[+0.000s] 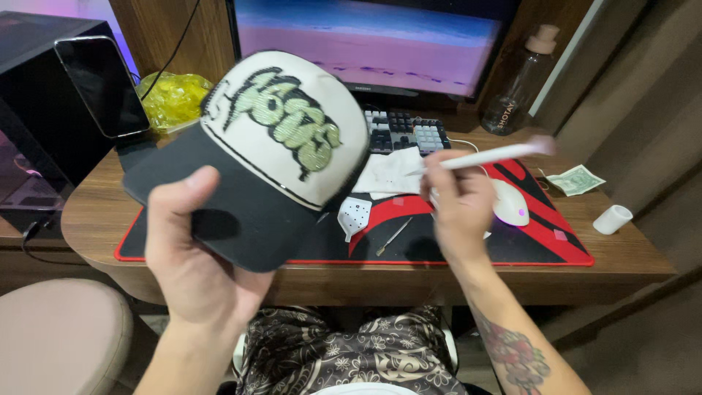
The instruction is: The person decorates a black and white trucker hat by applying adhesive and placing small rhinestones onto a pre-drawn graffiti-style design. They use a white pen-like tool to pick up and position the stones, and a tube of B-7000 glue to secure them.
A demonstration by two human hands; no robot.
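My left hand [191,252] hides part of the cap [270,146] brim's underside. The cap covers the keyboard [406,132]'s left end. The white pen [497,153]'s tip blurs at upper right. The monitor [373,40] runs off the top edge.

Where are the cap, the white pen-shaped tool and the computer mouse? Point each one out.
cap [281,124]: head view, on the cream front panel, held by the left hand [194,256].
white pen-shaped tool [490,155]: head view, mid-shaft, held in the right hand [457,205].
computer mouse [510,203]: head view, on its white top shell.
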